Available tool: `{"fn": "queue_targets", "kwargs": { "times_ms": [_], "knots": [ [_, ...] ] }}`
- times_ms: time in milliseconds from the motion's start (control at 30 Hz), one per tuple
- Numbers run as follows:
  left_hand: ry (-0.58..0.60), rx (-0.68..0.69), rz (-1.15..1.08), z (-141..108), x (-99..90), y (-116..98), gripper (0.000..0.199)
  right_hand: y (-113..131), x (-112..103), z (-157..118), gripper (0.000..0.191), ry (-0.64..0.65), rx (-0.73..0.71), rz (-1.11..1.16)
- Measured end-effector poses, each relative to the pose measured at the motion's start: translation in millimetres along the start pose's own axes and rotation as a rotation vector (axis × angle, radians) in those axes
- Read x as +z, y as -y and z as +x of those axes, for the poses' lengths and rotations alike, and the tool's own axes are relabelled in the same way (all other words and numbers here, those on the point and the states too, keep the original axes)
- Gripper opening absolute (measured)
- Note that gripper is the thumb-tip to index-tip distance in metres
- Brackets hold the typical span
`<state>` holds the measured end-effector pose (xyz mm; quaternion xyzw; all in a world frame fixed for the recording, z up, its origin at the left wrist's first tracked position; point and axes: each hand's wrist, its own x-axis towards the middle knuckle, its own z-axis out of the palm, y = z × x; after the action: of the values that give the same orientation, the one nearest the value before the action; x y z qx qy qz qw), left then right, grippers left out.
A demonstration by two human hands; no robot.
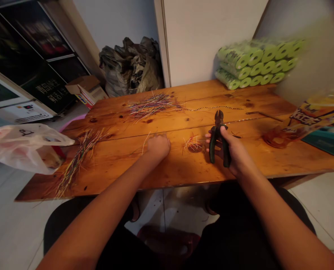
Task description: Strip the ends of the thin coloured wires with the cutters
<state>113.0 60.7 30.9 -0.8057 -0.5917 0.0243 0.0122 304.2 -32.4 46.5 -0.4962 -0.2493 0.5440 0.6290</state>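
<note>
My right hand (236, 148) is wrapped round a pair of dark-handled diagonal cutting pliers (219, 129), held up over the table with the jaws pointing away from me. My left hand (158, 145) is closed in a fist low over the wood; what it grips, if anything, is hidden. Thin pale wires (146, 143) show just left of that fist. Between my hands lies a small heap of short wire scraps (193, 142). A thick bundle of multicoloured wires (152, 105) is spread farther back, and another wire bundle (78, 161) lies to the left.
The wooden table (122, 161) carries a bottle of orange drink (299, 122), a teal case (326, 140) and wrapped green paper rolls (257, 63). A white plastic bag (23, 146) sits at the left end. Behind are a cardboard box (88, 90) and dark sacks (133, 67).
</note>
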Motion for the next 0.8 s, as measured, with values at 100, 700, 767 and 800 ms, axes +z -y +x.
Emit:
{"fn": "queue_targets", "kwargs": {
  "times_ms": [100, 700, 767, 800],
  "knots": [
    [-0.009, 0.066, 0.01, -13, -2.4, 5, 0.036, 1, -1, 0, 0.029, -0.014, 0.003, 0.018],
    [-0.021, 0.755, -0.055, -129, 35.9, 66, 0.075, -1, 4, 0, 0.031, -0.045, 0.073, 0.029],
    [-0.151, 0.77, -0.05, -136, 42.4, 66, 0.059, -1, 4, -1, 0.032, -0.063, 0.078, 0.027],
    [-0.23, 0.782, -0.061, -138, 45.2, 65, 0.05, 0, 4, -1, 0.032, -0.063, 0.079, 0.028]
  ]
}}
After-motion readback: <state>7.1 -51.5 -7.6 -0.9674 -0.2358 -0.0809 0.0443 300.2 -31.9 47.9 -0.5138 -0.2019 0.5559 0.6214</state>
